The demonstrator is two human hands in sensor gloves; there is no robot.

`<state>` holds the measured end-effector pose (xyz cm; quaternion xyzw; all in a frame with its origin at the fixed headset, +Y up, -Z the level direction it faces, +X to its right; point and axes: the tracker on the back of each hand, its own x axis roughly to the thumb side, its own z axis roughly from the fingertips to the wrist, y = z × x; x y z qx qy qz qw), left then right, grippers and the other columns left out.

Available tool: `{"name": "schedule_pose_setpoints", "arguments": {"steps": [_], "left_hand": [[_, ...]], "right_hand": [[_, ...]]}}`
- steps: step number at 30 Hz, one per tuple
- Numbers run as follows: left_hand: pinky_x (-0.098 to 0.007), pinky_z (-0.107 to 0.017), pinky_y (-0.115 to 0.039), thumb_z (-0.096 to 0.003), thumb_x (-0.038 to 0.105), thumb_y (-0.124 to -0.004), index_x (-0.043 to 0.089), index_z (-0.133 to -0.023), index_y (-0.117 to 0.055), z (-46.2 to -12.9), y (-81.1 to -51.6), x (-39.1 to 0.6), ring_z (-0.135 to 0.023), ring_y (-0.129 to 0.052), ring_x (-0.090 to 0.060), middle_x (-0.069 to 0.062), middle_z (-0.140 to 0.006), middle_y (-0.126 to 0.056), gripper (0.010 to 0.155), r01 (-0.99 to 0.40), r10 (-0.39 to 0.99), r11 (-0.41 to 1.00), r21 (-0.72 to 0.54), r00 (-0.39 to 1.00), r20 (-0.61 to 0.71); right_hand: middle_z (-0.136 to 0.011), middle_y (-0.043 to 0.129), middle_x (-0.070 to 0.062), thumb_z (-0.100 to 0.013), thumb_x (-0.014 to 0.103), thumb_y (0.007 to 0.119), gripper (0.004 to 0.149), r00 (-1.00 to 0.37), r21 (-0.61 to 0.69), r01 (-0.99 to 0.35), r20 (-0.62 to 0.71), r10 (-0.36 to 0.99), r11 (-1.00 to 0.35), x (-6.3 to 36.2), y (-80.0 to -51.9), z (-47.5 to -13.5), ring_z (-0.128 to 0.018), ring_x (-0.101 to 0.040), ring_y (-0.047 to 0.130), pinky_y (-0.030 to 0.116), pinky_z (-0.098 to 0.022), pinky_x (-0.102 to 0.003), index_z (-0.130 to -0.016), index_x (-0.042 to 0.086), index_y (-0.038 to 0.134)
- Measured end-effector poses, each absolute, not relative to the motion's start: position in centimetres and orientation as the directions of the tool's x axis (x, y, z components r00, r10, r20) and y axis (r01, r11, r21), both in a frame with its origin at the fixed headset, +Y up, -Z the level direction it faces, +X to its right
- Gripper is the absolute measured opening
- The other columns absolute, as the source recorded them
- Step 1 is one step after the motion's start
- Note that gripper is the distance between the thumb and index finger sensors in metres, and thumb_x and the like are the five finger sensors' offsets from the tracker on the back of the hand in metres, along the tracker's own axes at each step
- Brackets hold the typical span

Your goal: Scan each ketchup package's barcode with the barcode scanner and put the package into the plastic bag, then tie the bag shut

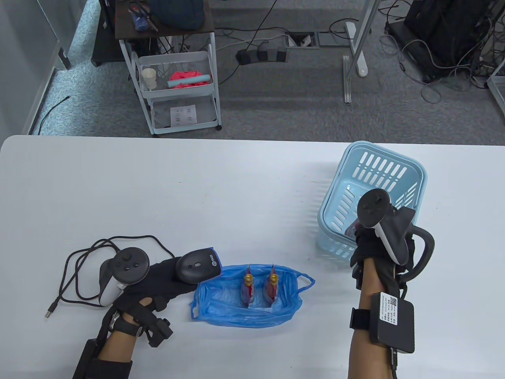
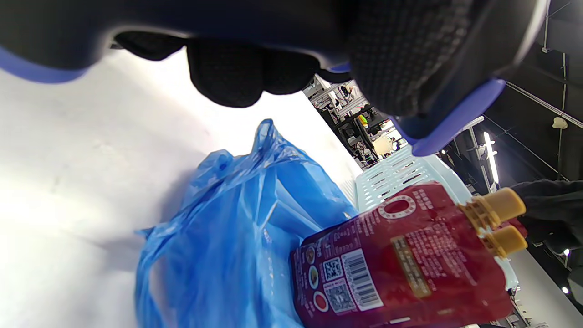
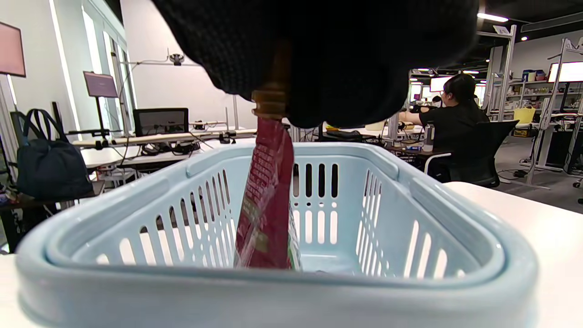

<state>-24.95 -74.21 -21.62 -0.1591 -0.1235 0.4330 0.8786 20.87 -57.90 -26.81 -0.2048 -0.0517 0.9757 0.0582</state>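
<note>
So the right hand [image 1: 373, 244] is over the light blue basket [image 1: 410, 167], fingers curled around the capped top of a ketchup package [image 3: 266, 200] — in the right wrist view the pouch hangs straight down inside the basket, held by its neck. I'd guess gripping it at the spout keeps the printed faces free for scanning.

The left hand [image 1: 158, 282] is wrapped around the barcode scanner [image 1: 198, 266], which sits low by the table with its head right next to the blue plastic bag [image 1: 221, 300] — looks parked there ready to scan the next pouch.

Two more pouches [image 1: 260, 290] stand upright inside the open bag, caps up, and the left wrist view shows their barcode side [image 2: 360, 278]. The bag's handles are loose, not tied yet. The scanner's cable [image 1: 85, 262] loops off to the left on the white table [image 1: 197, 189].
</note>
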Motion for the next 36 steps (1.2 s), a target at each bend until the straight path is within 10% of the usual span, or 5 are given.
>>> {"name": "schedule_pose_setpoints", "arguments": {"steps": [20, 36], "left_hand": [[-0.051, -0.061, -0.077, -0.0442, 0.047, -0.088, 0.026, -0.092, -0.081, -21.6, -74.1, -25.3, -0.071, -0.096, -0.03, 0.001, -0.09, -0.085, 0.053, -0.739, 0.814, 0.561, -0.373, 0.576, 0.083], [-0.051, -0.061, -0.077, -0.044, 0.047, -0.088, 0.026, -0.092, -0.082, -21.5, -73.9, -25.6, -0.072, -0.096, -0.03, 0.001, -0.09, -0.085, 0.053, -0.76, 0.825, 0.549, -0.347, 0.559, 0.083]], "right_hand": [[-0.079, 0.087, -0.019, -0.051, 0.023, 0.079, 0.045, -0.959, -0.321, -0.174, -0.158, 0.234, -0.931, 16.7, -51.6, -23.3, -0.06, -0.036, 0.09, 0.079, -0.039, -0.041, -0.093, 0.008, 0.075], [-0.078, 0.088, -0.018, -0.051, 0.025, 0.079, 0.045, -0.964, -0.201, -0.23, 0.184, 0.194, -0.952, 5.6, -53.6, -22.8, -0.058, -0.035, 0.091, 0.08, -0.037, -0.04, -0.092, 0.007, 0.075]]}}
